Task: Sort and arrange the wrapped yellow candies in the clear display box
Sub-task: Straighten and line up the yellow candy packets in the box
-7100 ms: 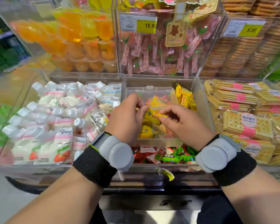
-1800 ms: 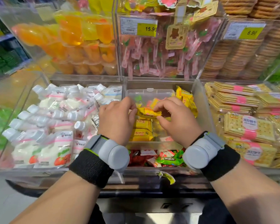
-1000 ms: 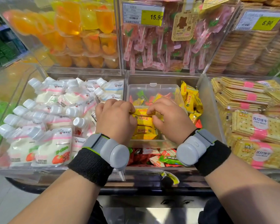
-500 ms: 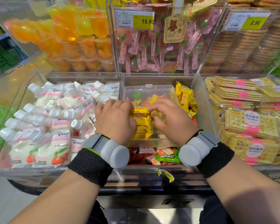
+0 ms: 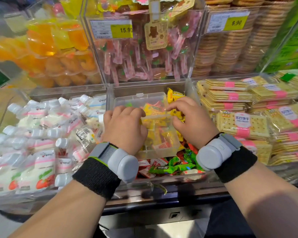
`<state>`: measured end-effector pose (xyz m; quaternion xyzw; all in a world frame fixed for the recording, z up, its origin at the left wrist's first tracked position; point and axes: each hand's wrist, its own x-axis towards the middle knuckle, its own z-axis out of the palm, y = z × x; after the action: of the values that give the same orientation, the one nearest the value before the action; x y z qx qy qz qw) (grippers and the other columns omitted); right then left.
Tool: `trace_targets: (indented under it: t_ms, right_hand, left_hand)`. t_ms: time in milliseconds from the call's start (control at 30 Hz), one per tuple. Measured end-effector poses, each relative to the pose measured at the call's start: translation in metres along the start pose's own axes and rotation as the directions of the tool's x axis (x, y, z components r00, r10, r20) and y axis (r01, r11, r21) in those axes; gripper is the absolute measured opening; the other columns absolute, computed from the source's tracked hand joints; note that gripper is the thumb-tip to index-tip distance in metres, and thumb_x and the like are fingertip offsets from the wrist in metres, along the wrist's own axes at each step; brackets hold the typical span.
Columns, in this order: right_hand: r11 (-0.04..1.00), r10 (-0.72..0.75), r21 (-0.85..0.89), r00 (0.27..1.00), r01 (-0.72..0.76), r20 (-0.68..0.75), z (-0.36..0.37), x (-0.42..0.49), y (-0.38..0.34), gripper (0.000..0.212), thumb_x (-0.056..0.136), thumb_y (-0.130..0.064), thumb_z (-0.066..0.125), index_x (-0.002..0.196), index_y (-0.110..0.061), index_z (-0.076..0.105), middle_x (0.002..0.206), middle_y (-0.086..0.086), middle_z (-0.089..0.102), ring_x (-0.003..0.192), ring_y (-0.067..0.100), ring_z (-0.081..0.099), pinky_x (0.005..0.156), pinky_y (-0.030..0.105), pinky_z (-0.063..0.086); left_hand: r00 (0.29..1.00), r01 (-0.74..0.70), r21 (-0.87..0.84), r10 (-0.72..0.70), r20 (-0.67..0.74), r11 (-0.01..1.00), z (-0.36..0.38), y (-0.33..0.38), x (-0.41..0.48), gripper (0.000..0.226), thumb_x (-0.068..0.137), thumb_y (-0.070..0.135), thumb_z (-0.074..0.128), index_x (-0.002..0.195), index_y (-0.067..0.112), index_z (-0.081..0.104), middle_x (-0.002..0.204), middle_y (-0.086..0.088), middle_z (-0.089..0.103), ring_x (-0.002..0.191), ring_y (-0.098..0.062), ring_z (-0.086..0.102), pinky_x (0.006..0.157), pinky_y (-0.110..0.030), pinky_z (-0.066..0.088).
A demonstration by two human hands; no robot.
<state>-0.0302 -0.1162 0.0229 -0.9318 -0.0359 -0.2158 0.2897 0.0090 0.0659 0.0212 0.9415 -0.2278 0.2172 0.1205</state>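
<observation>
Between left hand (image 5: 126, 126) and right hand (image 5: 193, 121) lie yellow candies (image 5: 152, 109) — boxed.

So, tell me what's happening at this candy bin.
A person is sorting yellow candies in a small clear box. The box sits in the middle bin, on top of loose red and green sweets. The left hand lies curled over the box's left side. The right hand reaches in from the right, finger and thumb at the candies. The picture is too blurred to tell what either hand grips.
</observation>
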Motion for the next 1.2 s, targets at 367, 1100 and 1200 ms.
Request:
trace_targets:
  t_ms: [367, 1100, 1200]
  right_hand:
    - [0.943, 0.071, -0.319, 0.994, -0.096, -0.089, -0.018, -0.003, 0.033, 0.034, 0.075, -0.014, 0.058, 0.106, -0.027, 0.065, 0.12, -0.008, 0.057, 0.122, 0.02, 0.037, 0.094, 0.029, 0.013]
    - [0.887, 0.035, -0.462, 0.995, 0.013, 0.094, -0.018, -0.008, 0.041, 0.039, 0.084, -0.022, 0.045, 0.122, -0.024, 0.055, 0.127, -0.008, 0.055, 0.123, 0.016, 0.039, 0.099, 0.037, 0.005]
    - [0.895, 0.021, -0.446, 0.997, 0.014, 0.073, -0.017, -0.009, 0.041, 0.039, 0.083, -0.019, 0.045, 0.12, -0.024, 0.057, 0.124, -0.009, 0.057, 0.121, 0.015, 0.041, 0.096, 0.036, 0.007]
  left_hand:
    - [0.988, -0.077, -0.03, 0.081, 0.133, 0.997, 0.013, 0.04, 0.018, 0.039, 0.078, 0.031, 0.052, 0.118, 0.033, 0.052, 0.123, 0.008, 0.056, 0.12, -0.021, 0.038, 0.094, -0.038, 0.02]
    - [0.956, -0.11, -0.054, 0.12, 0.269, 0.993, 0.036, 0.088, 0.047, 0.058, 0.085, 0.011, 0.044, 0.135, 0.038, 0.033, 0.129, 0.001, 0.055, 0.126, -0.023, 0.036, 0.102, -0.044, 0.023]
    - [0.957, -0.117, -0.056, 0.128, 0.261, 0.992, 0.033, 0.089, 0.047, 0.055, 0.084, 0.012, 0.044, 0.133, 0.036, 0.034, 0.13, 0.003, 0.054, 0.125, -0.023, 0.037, 0.1, -0.042, 0.024]
